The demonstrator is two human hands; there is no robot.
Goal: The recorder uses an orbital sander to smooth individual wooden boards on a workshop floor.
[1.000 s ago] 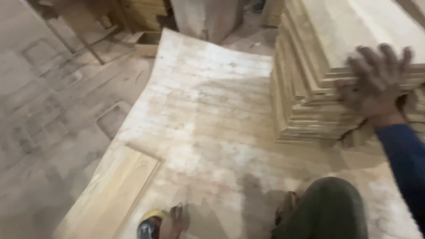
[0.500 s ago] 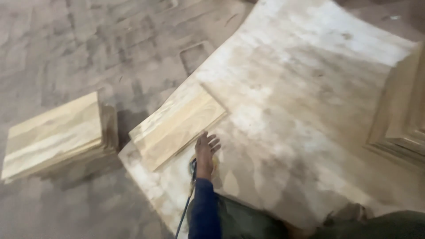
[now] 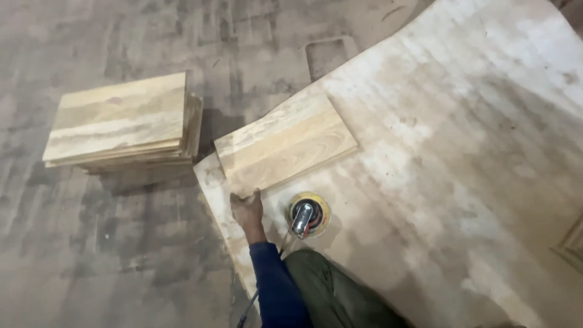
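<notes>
My left hand (image 3: 246,209), in a dark blue sleeve, rests at the near left corner of a pale wooden board (image 3: 285,143), fingers curled onto its edge. The board lies flat and slightly askew on a large worn plywood sheet (image 3: 461,140). Just right of the hand, a round sander (image 3: 308,215) with a yellow pad sits on the sheet, untouched. My right hand is out of view. My knee in green trousers (image 3: 331,294) is at the bottom.
A stack of similar boards (image 3: 121,121) sits on the dusty tiled floor left of the sheet. A dark cable (image 3: 246,311) trails by my sleeve. The corner of another wood stack (image 3: 574,243) shows at the right edge.
The view has swung left from the tall stack that my right hand was touching. My left hand has come down onto the single board's near corner, and the sander is now in sight.
</notes>
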